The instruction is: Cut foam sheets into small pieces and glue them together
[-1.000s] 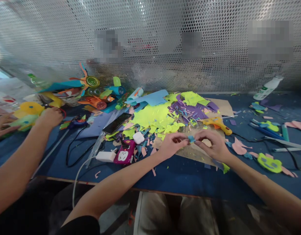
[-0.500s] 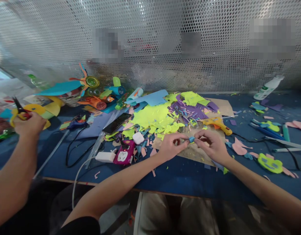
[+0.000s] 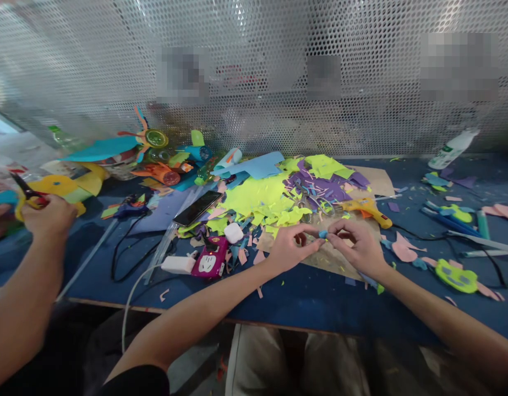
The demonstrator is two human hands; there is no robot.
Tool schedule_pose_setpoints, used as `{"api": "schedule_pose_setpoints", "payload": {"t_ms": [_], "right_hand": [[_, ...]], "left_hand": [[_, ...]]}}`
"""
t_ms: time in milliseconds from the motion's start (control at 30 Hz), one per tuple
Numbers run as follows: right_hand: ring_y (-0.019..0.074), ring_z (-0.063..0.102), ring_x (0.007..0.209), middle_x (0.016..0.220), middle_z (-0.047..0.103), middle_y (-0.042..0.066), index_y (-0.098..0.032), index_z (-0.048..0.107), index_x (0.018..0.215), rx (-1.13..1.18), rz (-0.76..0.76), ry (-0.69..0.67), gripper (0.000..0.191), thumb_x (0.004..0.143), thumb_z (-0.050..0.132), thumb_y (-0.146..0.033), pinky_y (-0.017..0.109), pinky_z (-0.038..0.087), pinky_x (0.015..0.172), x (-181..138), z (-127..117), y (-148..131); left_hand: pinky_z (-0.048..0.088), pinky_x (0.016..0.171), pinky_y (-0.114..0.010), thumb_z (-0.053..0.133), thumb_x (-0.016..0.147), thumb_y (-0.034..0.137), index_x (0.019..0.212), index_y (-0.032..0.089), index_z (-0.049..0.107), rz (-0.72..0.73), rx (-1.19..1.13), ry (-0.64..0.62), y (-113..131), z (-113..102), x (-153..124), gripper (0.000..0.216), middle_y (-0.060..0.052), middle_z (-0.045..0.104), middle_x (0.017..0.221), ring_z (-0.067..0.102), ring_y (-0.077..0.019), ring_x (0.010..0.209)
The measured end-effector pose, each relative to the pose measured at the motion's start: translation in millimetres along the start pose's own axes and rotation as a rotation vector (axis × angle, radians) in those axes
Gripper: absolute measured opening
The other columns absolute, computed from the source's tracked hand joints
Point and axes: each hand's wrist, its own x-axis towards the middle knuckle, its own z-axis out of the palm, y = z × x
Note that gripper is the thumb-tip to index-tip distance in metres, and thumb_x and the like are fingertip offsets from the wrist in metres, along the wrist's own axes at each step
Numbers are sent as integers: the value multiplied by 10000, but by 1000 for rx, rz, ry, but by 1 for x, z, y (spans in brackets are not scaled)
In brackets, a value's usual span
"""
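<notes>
Between my fingertips is a small blue piece (image 3: 323, 234), perhaps rolled or folded paper or foam; its exact shape is too small to tell. My left hand (image 3: 293, 246) pinches it from the left with thumb and forefinger. From the other side my right hand (image 3: 356, 246) pinches it too. Both hands hover just above a brown cardboard sheet (image 3: 338, 262). Behind them lie a heap of yellow-green scraps (image 3: 257, 195), purple scraps (image 3: 332, 190) and a yellow glue gun (image 3: 367, 211).
At far left a co-worker's hand (image 3: 51, 217) holds scissors (image 3: 28, 191). A phone (image 3: 197, 208), a white case (image 3: 233, 232) and a magenta power adapter (image 3: 210, 257) lie left of my hands. A white bottle (image 3: 454, 149) leans at the back right, before a perforated metal panel (image 3: 257, 121).
My fingers have shifted slightly around the blue piece, which looks turned and more compact. The co-worker's scissors have moved a little left and down.
</notes>
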Motion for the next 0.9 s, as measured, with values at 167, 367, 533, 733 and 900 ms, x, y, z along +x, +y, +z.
{"api": "schedule_pose_setpoints", "payload": {"t_ms": [167,367,533,733,900], "right_hand": [[195,660,683,850,681,14,-282,624,923,-34,-56,25,105,847,671,-337,329,590,599,-2,0,2],[183,624,586,784,698,13,-294,667,905,-147,-149,57,73,846,692,-329,312,540,496,-2,-1,1],[177,615,572,733,690,-3,-288,671,874,-177,-157,64,39,850,687,-314,309,521,501,-1,-1,-1],[179,625,583,763,703,5,-288,668,881,-168,-182,51,44,859,683,-324,315,523,514,-1,-1,0],[179,629,636,835,712,16,-279,671,895,-151,-173,11,37,869,673,-305,331,534,595,-2,-4,-1]], "left_hand": [[470,590,-239,646,861,457,935,169,720,-2,6,9,-2,0,0,306,-66,725,821,585,-131,636],[456,591,-241,623,877,403,927,183,721,40,67,-10,-3,-1,0,247,-51,733,863,573,-117,607],[464,603,-235,625,874,435,925,187,722,36,88,-2,-2,-1,1,271,-48,735,850,594,-124,625],[476,624,-236,617,884,446,933,192,725,38,98,-4,-2,-1,1,281,-46,735,854,608,-130,650],[502,697,-256,596,902,423,941,195,722,96,116,3,-2,-2,2,264,-64,730,899,644,-165,770]]}}
